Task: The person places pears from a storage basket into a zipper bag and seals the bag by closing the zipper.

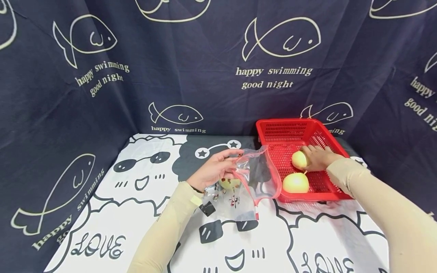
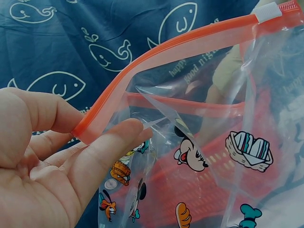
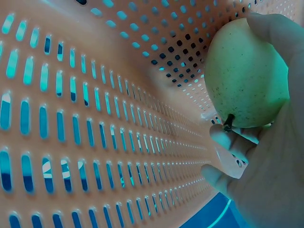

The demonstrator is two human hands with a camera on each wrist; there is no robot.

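My left hand (image 1: 215,170) pinches the rim of a clear zip bag (image 1: 244,212) with red edging and cartoon prints. The bag's mouth gapes toward the basket, and a yellow pear (image 1: 229,183) shows through its plastic. In the left wrist view, the white slider (image 2: 268,13) sits near the far end of the red zip strip (image 2: 190,35). Inside the red basket (image 1: 315,196), my right hand (image 1: 319,157) grips a yellow pear (image 3: 244,76), its thumb and fingers around the sides. A second loose pear (image 1: 295,183) lies at the basket's near left corner.
A white and black patterned cloth (image 1: 136,227) covers the table. Dark blue fabric (image 1: 211,68) with fish drawings hangs behind and at both sides. The basket's slotted wall (image 3: 71,118) rises close beside the right hand.
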